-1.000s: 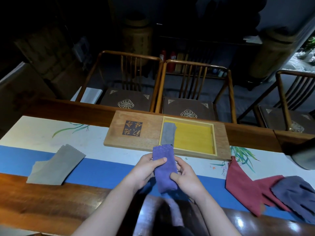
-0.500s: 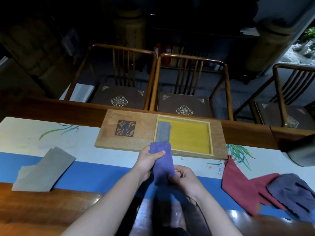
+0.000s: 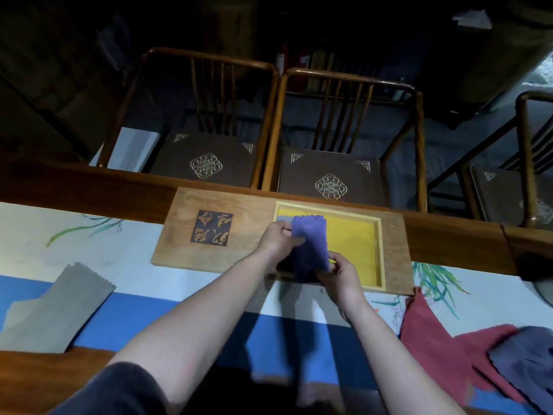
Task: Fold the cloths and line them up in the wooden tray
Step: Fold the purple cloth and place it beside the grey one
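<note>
Red cloth [image 3: 431, 339] beside wooden tray [image 3: 392, 253]

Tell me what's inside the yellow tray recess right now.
A folded grey cloth lies at its left edge, mostly covered by the purple cloth that the left hand and right hand hold. Bare yellow lining fills the rest.

I can see only a sliver of the grey cloth [image 3: 280, 218] behind the purple cloth [image 3: 309, 244]; the dark cloth [image 3: 526, 359] runs off frame.
</note>
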